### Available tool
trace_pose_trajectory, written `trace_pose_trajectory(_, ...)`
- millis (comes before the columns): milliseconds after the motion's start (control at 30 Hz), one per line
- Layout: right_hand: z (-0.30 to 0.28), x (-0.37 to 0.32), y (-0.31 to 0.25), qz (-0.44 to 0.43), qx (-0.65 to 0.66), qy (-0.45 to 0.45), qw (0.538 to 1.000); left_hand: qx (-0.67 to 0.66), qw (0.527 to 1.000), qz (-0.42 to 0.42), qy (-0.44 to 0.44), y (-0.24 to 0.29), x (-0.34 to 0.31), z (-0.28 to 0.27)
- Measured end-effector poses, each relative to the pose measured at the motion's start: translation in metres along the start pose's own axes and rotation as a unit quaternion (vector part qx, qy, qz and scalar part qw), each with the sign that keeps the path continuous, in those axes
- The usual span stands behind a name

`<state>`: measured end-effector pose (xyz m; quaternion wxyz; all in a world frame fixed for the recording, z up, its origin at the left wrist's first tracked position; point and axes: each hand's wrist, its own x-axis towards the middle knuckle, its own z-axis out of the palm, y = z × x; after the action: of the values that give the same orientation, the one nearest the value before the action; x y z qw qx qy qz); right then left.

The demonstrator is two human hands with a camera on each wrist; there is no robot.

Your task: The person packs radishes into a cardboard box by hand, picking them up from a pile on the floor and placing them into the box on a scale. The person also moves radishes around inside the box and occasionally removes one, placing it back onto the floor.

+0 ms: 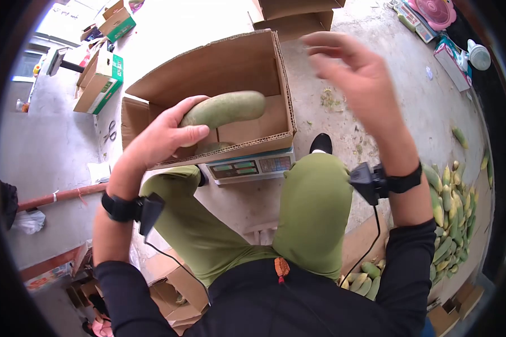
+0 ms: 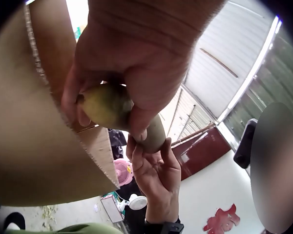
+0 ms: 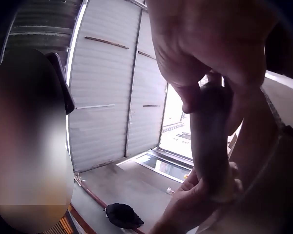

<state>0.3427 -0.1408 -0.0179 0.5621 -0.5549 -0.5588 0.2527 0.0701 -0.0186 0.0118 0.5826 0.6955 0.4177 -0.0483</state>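
My left hand (image 1: 171,129) grips one end of a long, slightly curved green gourd (image 1: 233,109) above an open cardboard box (image 1: 208,64). In the left wrist view its yellowish end (image 2: 105,105) shows between thumb and fingers. My right hand (image 1: 357,78), blurred, is raised to the right of the box with fingers loosely bent, apart from the gourd in the head view. Both wrist views show the right fingers around or overlapping the gourd's far end. Another green gourd (image 1: 213,147) lies inside the box, partly hidden behind the near wall.
The box stands on a weighing scale (image 1: 250,167) between the legs. A heap of green and yellow gourds (image 1: 452,219) lies on the floor at right, with more (image 1: 368,278) by the right thigh. Another cardboard box (image 1: 295,17) stands beyond; scissors (image 1: 111,131) lie at left.
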Motion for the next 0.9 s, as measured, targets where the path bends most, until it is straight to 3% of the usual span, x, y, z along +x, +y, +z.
trace_pose_trajectory(67, -0.027, -0.013, 0.008, 0.083, 0.102, 0.083, 0.988, 0.161, 0.986, -0.038, -0.035, 0.014, 0.011, -0.009)
trace_pose_trajectory(133, -0.051, -0.034, 0.031, 0.134, 0.077, 0.100, 0.983, 0.255, 0.961, -0.032, -0.099, 0.005, 0.036, -0.025)
trace_pose_trajectory(300, -0.085, -0.130, 0.127, 0.331, 0.032, 0.100, 0.938, 0.405, 0.880, -0.164, -0.188, 0.041, 0.092, -0.009)
trace_pose_trajectory(467, -0.079, -0.277, 0.229, 0.507, -0.072, 0.134, 0.848, 0.408, 0.857, -0.173, -0.261, -0.001, 0.180, 0.007)
trace_pose_trajectory(567, -0.069, -0.363, 0.261, 0.563, -0.170, 0.130, 0.798, 0.337, 0.886, -0.162, -0.274, -0.037, 0.207, 0.010)
trace_pose_trajectory(633, -0.065, -0.402, 0.269, 0.583, -0.214, 0.128, 0.774, 0.343, 0.887, -0.152, -0.268, -0.058, 0.216, 0.008)
trace_pose_trajectory(700, -0.065, -0.436, 0.269, 0.652, -0.249, 0.108, 0.708, 0.363, 0.882, -0.153, -0.259, -0.081, 0.219, 0.004)
trace_pose_trajectory(767, -0.071, -0.460, 0.271, 0.670, -0.252, 0.138, 0.684, 0.368, 0.882, -0.157, -0.248, -0.093, 0.218, -0.003)
trace_pose_trajectory(833, -0.085, -0.474, 0.271, 0.684, -0.255, 0.163, 0.664, 0.352, 0.889, -0.176, -0.232, -0.088, 0.210, -0.008)
trace_pose_trajectory(900, -0.106, -0.477, 0.271, 0.689, -0.371, 0.127, 0.609, 0.328, 0.898, -0.201, -0.214, -0.070, 0.199, -0.009)
